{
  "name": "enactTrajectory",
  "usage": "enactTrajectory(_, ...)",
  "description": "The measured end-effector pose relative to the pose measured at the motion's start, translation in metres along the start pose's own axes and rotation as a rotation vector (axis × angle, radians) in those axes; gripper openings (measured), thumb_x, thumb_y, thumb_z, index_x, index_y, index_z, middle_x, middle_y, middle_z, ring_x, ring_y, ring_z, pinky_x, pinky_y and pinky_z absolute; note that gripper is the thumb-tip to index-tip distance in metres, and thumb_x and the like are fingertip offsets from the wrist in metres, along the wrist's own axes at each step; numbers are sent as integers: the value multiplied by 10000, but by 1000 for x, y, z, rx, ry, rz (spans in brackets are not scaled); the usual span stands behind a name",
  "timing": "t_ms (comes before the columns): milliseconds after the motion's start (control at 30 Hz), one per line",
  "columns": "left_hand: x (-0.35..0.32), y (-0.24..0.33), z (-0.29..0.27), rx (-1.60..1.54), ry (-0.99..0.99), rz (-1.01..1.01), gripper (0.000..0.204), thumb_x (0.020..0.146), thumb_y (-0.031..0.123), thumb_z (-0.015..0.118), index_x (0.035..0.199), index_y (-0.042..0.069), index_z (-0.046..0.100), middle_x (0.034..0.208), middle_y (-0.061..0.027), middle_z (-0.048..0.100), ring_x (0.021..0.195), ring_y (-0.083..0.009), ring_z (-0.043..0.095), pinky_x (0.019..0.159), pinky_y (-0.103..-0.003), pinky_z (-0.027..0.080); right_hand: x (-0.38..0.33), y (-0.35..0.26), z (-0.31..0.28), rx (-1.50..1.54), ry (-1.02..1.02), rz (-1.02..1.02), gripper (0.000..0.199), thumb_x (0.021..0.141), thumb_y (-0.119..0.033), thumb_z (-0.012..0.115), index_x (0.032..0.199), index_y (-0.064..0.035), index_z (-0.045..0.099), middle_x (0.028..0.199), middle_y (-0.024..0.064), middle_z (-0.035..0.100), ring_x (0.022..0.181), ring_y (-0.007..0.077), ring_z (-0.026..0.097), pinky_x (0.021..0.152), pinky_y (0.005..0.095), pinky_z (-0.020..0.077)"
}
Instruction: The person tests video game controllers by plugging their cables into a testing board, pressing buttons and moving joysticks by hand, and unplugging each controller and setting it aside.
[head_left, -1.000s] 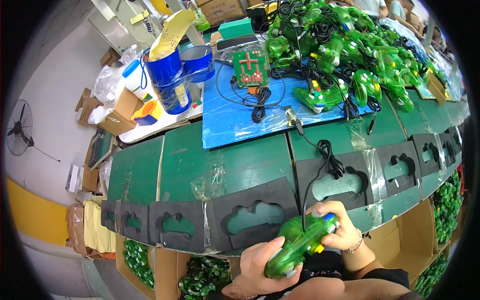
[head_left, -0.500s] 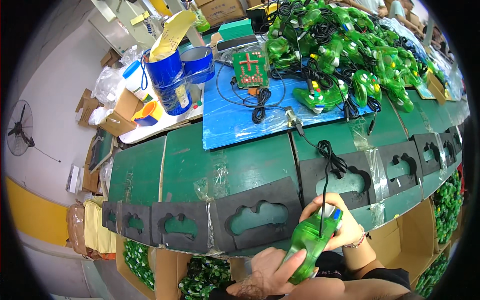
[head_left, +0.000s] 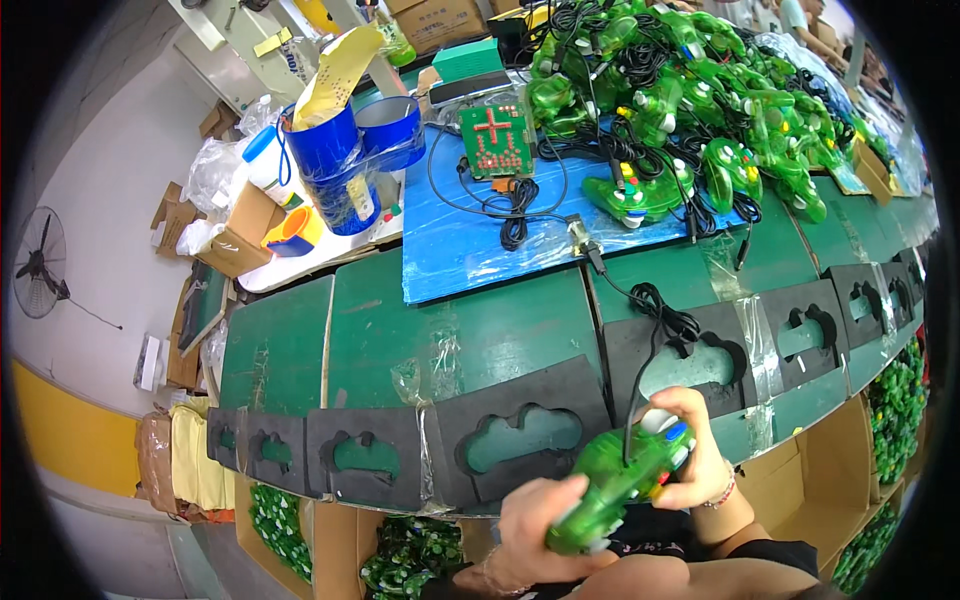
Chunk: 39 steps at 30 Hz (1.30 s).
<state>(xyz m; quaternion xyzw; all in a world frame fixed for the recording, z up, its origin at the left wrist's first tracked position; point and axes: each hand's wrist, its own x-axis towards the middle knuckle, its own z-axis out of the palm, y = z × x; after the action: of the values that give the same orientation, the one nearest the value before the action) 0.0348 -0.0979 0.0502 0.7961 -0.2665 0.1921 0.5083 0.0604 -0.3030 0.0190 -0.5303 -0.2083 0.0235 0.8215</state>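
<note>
A translucent green game controller (head_left: 610, 482) is held tilted between my hands at the bench's near edge. My left hand (head_left: 535, 530) grips its lower left end. At its upper right end, my right hand (head_left: 703, 455) is curled round it, beside a blue button and a white part. A black cable runs up from the controller to a coiled bundle (head_left: 665, 312) and joins a small connector (head_left: 580, 236) on a blue sheet (head_left: 470, 262). From there, a thin cable leads towards a green circuit board (head_left: 497, 140) showing red marks in a cross and rows.
Black foam holders (head_left: 525, 488) with cut-outs line the green bench (head_left: 390, 330). A heap of green controllers (head_left: 690, 100) lies at the back right. Blue tubs (head_left: 325, 140) stand back left. Cardboard boxes (head_left: 335, 545) with more controllers are below the bench.
The controller has turned and tilted in my hands, so more of its blue and red parts show. My left thumb has shifted up and left, and the right fingers have moved along the controller's end.
</note>
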Motion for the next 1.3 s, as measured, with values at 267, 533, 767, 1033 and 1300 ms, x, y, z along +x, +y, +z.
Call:
enactTrajectory(267,6,-8,-6,-289,-39,-487,742,764,361,680,1327,-29,394,1130,-151,569,961,-191,574,857,-299,448,-5,-14,1,-584,-38,-250,843,600,-238,844,1283,-68,379,926,145,553,703,230,500,615,334,405)
enactTrajectory(533,4,-16,-17,-377,-47,-558,761,697,346,717,1304,-10,428,1086,-115,589,959,-157,566,866,-283,443,5,-21,5,-636,-104,-186,739,671,-156,801,1270,-39,384,1005,169,553,757,273,538,639,358,436)
enactTrajectory(767,4,-29,-13,-473,46,-548,725,764,481,609,1236,-55,488,1031,-111,603,893,-143,567,781,-270,452,10,-22,16,-651,-146,-114,783,656,-162,823,1283,-39,371,1043,181,547,784,297,551,672,374,454)
enactTrajectory(1033,-4,-39,-5,-564,82,-537,750,734,302,707,1313,-50,384,1080,-142,584,983,-163,557,869,-292,439,16,-22,15,-701,-92,-18,844,605,-219,874,1272,-24,395,1082,180,552,929,296,589,810,354,471)
enactTrajectory(1300,0,-40,-3,-528,38,-503,713,668,103,811,1250,-15,416,1060,-119,568,953,-167,582,813,-291,480,18,-23,7,-644,-181,65,833,651,-203,851,1302,-39,359,1188,200,512,1067,329,562,894,370,451)
